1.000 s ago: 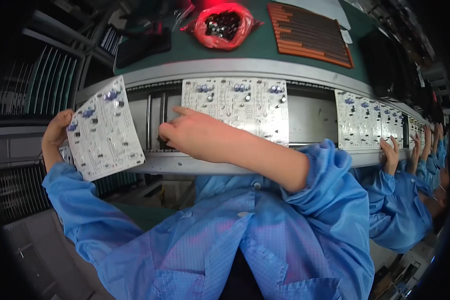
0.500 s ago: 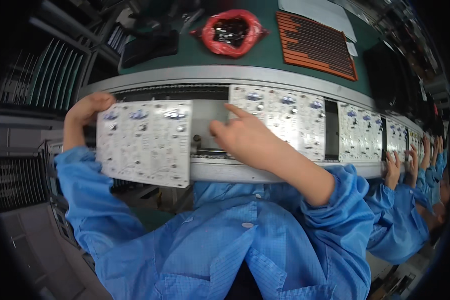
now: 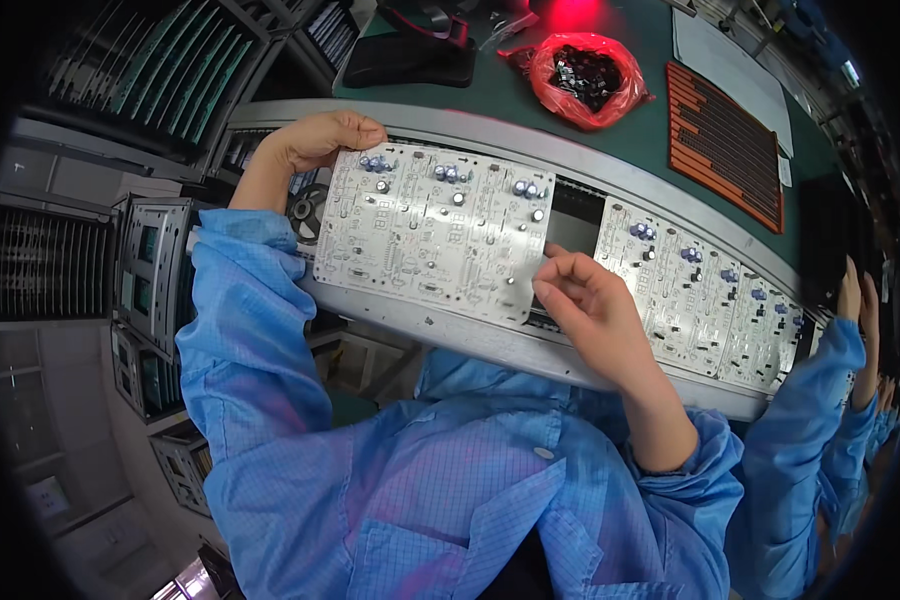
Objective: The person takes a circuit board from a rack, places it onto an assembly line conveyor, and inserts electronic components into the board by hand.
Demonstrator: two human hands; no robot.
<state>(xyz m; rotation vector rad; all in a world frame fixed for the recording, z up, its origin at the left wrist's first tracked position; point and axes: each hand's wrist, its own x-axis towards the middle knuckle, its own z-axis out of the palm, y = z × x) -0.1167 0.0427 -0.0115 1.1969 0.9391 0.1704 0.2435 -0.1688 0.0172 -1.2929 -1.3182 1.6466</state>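
Note:
A white printed circuit board (image 3: 420, 235) with blue capacitors and small black parts lies tilted over the conveyor rails in front of me. My left hand (image 3: 322, 140) is closed on its far left corner, thumb on top and the other fingers mostly hidden. At the board's right edge is my right hand (image 3: 598, 318), its fingers curled and the thumb and fingertips at the edge. The fingertips are partly hidden there. Farther right on the conveyor sits another circuit board (image 3: 660, 290) of the same kind, apart from the first.
Beyond the metal rail (image 3: 450, 125), a green bench holds a red plastic bag (image 3: 595, 85) of small dark parts, an orange slotted tray (image 3: 725, 145) and a black case (image 3: 410, 62). Racks of boards (image 3: 170, 70) stand left. Co-workers' blue sleeves (image 3: 805, 430) are at right.
My view has turned, shifting the bench to the right. My right hand has gone from pointing near the neighbouring board to the held board's right edge. My left hand keeps its corner.

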